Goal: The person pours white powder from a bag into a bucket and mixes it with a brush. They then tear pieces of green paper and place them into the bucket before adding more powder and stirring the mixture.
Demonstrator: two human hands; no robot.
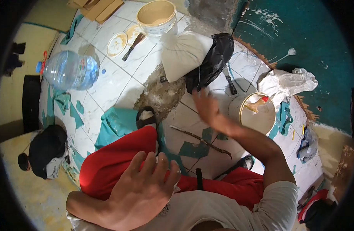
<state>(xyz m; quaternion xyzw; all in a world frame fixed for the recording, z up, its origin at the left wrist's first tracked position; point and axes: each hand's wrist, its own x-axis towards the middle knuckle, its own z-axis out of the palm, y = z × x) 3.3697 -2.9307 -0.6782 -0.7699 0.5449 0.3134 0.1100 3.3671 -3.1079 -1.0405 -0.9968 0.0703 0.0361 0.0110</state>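
My left hand (144,188) is raised close to the camera over my red trousers, fingers spread and nothing in it. Further out, my right hand (206,107) reaches over the tiled floor, slightly blurred, below a black plastic bag (215,57). That bag lies against a pale sack (184,54). To the right of my right hand stands a white bucket (258,113) with a red-tipped tool inside. A dark-handled tool (231,84) lies between the bag and the bucket. Below my right hand is a thin stick (202,141) on the floor.
Another bucket (157,19) stands at the top, beside a lid (117,44) and a scraper (133,46). A large water bottle (71,70) lies at the left. Teal sheeting (115,125) and scraps cover parts of the floor. Crumpled white plastic (286,82) lies near the teal panel.
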